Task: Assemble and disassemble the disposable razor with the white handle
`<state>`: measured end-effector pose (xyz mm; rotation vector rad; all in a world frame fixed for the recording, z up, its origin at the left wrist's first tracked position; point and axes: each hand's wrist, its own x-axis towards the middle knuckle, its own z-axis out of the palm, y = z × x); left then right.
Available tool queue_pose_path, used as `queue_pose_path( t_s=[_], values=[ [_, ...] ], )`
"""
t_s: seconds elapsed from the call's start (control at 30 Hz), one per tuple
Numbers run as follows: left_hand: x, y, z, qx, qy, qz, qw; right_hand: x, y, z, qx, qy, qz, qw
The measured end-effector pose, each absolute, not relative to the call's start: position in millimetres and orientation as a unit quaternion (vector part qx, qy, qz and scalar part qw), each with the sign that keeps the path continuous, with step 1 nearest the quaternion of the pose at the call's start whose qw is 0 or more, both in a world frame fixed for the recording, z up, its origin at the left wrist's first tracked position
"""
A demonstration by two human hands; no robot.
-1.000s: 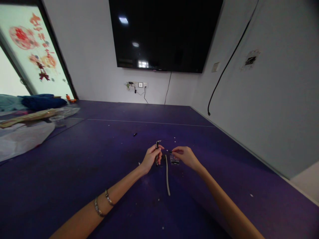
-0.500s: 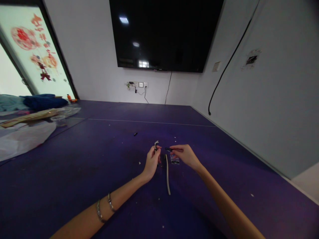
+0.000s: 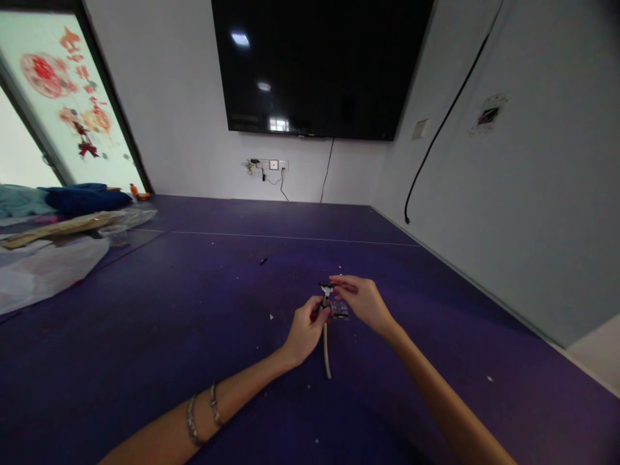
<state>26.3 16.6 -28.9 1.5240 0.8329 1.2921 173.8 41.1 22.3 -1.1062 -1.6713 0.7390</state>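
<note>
My left hand (image 3: 306, 328) is closed around the dark handle of a razor (image 3: 326, 293), its silver neck pointing up. A narrow black razor head (image 3: 324, 284) lies across the top of that neck, forming a T; whether it is locked on cannot be told. My right hand (image 3: 365, 302) pinches the right end of the head between thumb and fingers. Below my right fingers, a small clear-and-dark packet (image 3: 340, 310) lies on the purple surface. A thin beige curved stick (image 3: 327, 355) lies below my left hand, its upper end hidden behind my fingers.
A small black piece (image 3: 263, 261) lies farther out on the purple surface (image 3: 194, 361), among scattered white scraps. Cloths (image 3: 87, 198) and a white plastic bag (image 3: 53, 271) are heaped at the left. A television (image 3: 324, 64) hangs on the wall; a black cable (image 3: 448, 119) dangles at the right.
My left hand has moved right with the razor handle, bringing its silver neck up to the black head. My right hand has shifted slightly, still pinching the head. The beige stick is now partly covered.
</note>
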Motion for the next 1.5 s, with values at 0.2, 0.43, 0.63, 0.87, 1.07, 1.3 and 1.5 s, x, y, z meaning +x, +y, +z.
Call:
queue_pose_path(
  t_s=[0.2, 0.43, 0.63, 0.87, 1.07, 1.3, 1.5],
  values=[
    [25.7, 18.1, -29.3, 0.623, 0.338, 0.525, 0.472, 173.0, 36.2, 26.7, -0.432, -0.698, 0.304, 0.483],
    [25.4, 16.6, -26.9, 0.633, 0.34, 0.527, 0.453, 173.8, 35.0, 27.2, -0.428, -0.716, 0.278, 0.476],
    [26.2, 17.3, -28.8, 0.628, 0.332, 0.527, 0.467, 173.9, 34.2, 28.4, -0.421, -0.73, 0.256, 0.474],
    [26.8, 18.0, -29.9, 0.621, 0.332, 0.535, 0.467, 174.3, 35.3, 24.2, -0.402, -0.735, 0.252, 0.484],
    [27.2, 16.3, -27.5, 0.619, 0.329, 0.537, 0.47, 172.6, 33.9, 25.9, -0.397, -0.731, 0.285, 0.477],
    [26.8, 15.6, -26.2, 0.61, 0.327, 0.538, 0.482, 172.5, 34.3, 24.5, -0.381, -0.722, 0.311, 0.486],
    [26.7, 14.4, -26.3, 0.609, 0.327, 0.539, 0.481, 170.4, 35.0, 24.0, -0.393, -0.708, 0.309, 0.499]
  ],
)
